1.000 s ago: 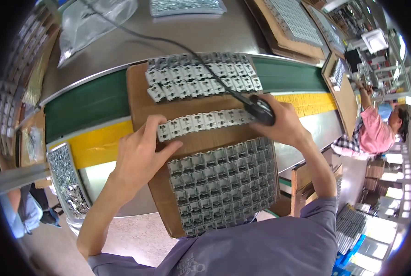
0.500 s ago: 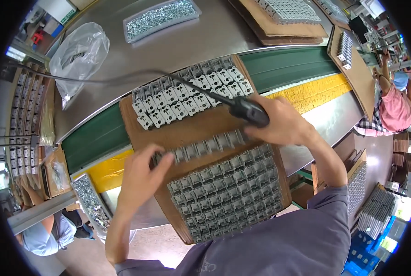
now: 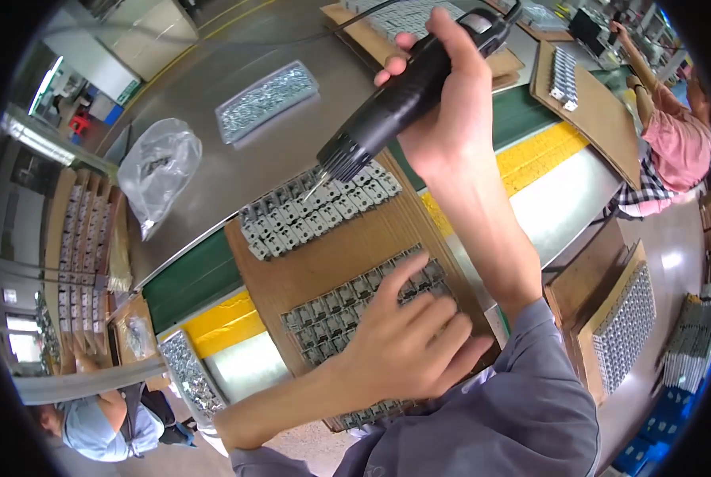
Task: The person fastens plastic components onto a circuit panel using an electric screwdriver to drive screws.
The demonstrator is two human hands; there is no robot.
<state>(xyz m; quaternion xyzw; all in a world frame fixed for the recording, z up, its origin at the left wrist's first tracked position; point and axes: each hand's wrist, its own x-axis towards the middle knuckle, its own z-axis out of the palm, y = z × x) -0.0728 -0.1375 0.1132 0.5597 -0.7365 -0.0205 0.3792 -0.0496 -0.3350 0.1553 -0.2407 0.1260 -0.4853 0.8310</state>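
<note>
My right hand (image 3: 459, 111) is wrapped round a black electric screwdriver (image 3: 395, 107), raised over the far part of a brown board. The bit slants down to the left, its tip over a block of white-faced metal parts (image 3: 323, 211) in rows; I cannot tell whether it touches. Over the near block of grey metal parts (image 3: 323, 318) hovers my left hand (image 3: 411, 342), open, index finger stretched out and the others loosely bent. It holds nothing and hides much of that block. Bare cardboard (image 3: 335, 253) lies between the two blocks.
A clear tray of screws (image 3: 268, 102) and a plastic bag (image 3: 160, 171) lie on the steel bench. Another small-parts tray (image 3: 187, 374) stands at left. The green belt (image 3: 192, 278) runs under the board. A co-worker in pink (image 3: 677, 147) is at far right, beside another loaded board (image 3: 586, 103).
My right hand has lifted the screwdriver up and away. My left hand has swung right, over the near block. The row of grey parts between my hands no longer shows there.
</note>
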